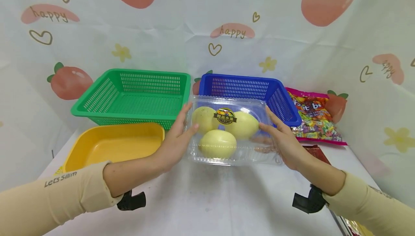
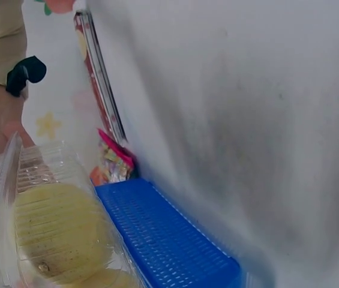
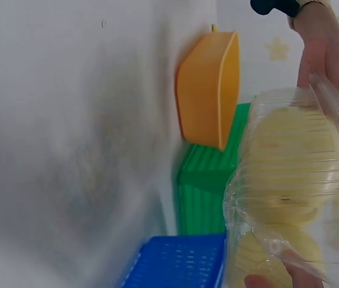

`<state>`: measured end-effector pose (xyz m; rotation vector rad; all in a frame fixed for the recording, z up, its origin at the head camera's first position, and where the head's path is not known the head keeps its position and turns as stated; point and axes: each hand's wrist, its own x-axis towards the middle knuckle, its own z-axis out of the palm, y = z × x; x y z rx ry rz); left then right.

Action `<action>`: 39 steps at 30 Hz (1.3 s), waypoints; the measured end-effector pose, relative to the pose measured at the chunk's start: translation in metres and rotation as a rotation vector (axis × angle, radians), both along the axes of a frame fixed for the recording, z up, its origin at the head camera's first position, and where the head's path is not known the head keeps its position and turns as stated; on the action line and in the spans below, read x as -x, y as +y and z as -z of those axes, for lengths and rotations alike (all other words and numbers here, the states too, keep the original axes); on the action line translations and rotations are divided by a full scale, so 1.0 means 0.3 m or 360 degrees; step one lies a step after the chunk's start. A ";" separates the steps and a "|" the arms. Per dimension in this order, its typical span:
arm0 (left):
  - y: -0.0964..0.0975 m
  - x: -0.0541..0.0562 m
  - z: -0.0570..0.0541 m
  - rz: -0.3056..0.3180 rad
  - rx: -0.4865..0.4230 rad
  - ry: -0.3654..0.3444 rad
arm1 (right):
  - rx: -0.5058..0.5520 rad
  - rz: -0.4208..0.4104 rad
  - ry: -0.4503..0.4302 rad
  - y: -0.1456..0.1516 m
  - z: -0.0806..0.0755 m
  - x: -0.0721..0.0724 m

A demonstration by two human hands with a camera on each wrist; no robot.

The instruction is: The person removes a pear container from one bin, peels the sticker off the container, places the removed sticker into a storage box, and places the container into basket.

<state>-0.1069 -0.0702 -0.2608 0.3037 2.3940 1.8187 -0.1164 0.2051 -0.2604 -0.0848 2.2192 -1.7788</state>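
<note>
A clear plastic clamshell box (image 1: 248,154) is held up above the table, tilted so its lid faces me. Inside lie three pale yellow melons (image 1: 218,145), and a black and gold label (image 1: 225,116) is stuck on the lid. My left hand (image 1: 176,140) grips the box's left side, thumb over the front. On the opposite side my right hand (image 1: 286,143) grips the box, with some fingers behind the clear plastic. The left wrist view shows a melon (image 2: 61,231) through the box's ribbed side; the right wrist view shows melons (image 3: 292,162) from the other side.
Behind the box stands a blue basket (image 1: 290,115), partly covered by it. A green basket (image 1: 97,116) is at the back left, with a yellow bin (image 1: 113,146) in front. Right of the blue basket lies a candy bag (image 1: 316,117), near a dark red packet (image 1: 316,152).
</note>
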 end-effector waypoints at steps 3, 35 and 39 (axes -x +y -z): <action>-0.002 -0.006 0.008 0.0020 0.0004 0.0000 | 0.0004 0.0010 -0.0001 0.001 0.011 -0.009; -0.007 -0.062 0.090 0.0137 -0.0017 0.0050 | 0.0050 0.0043 0.0023 0.012 0.120 -0.064; -0.008 -0.069 0.107 0.0136 -0.0032 0.0007 | 0.0065 0.0048 0.0006 0.010 0.133 -0.069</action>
